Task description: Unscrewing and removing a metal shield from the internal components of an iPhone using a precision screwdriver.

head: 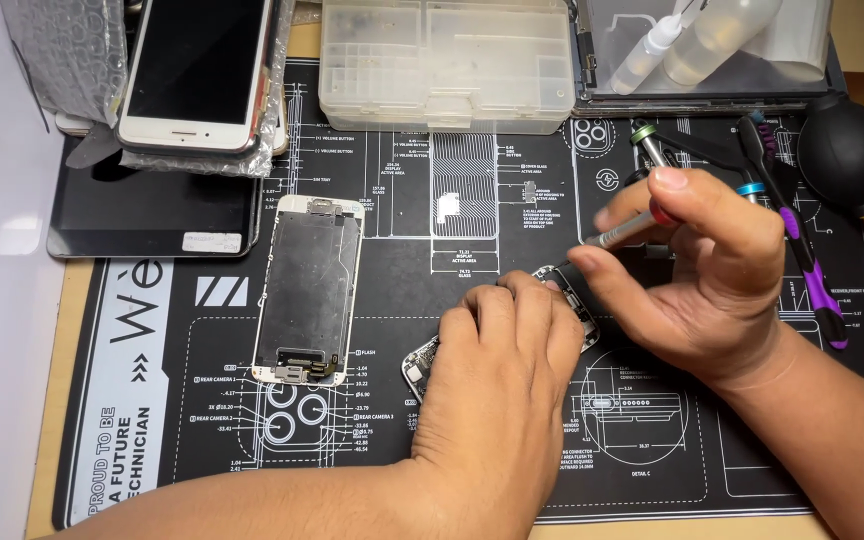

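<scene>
**Opened phone held down, screwdriver at its upper end**

The opened phone body (pixel 422 365) lies near the middle of the black repair mat (pixel 652 470), its long axis slanting from lower left to upper right; most of it is hidden under the hands, with only its lower left corner and a strip of its upper end showing. The left hand (pixel 497 385) rests flat on it, fingers curled down and pressing on its upper part. The right hand (pixel 707 275) pinches a slim metal screwdriver (pixel 624 232) between thumb and fingertips, the shaft slanting down to the left toward the phone's upper end; the tip is hidden.

To the left lies a detached screen assembly (pixel 307 290), white-framed, back up, long axis nearly upright. Above it sits a white-fronted phone (pixel 197 70) on bubble wrap, over a dark tablet (pixel 152 215) with a small white label. At the top stands a clear plastic parts box (pixel 447 65), with squeeze bottles (pixel 692 45) to its right. At far right are a black rubber air blower (pixel 847 150) and a purple-handled tool (pixel 802 250). The mat carries white line drawings and a white strip along its left edge.
</scene>
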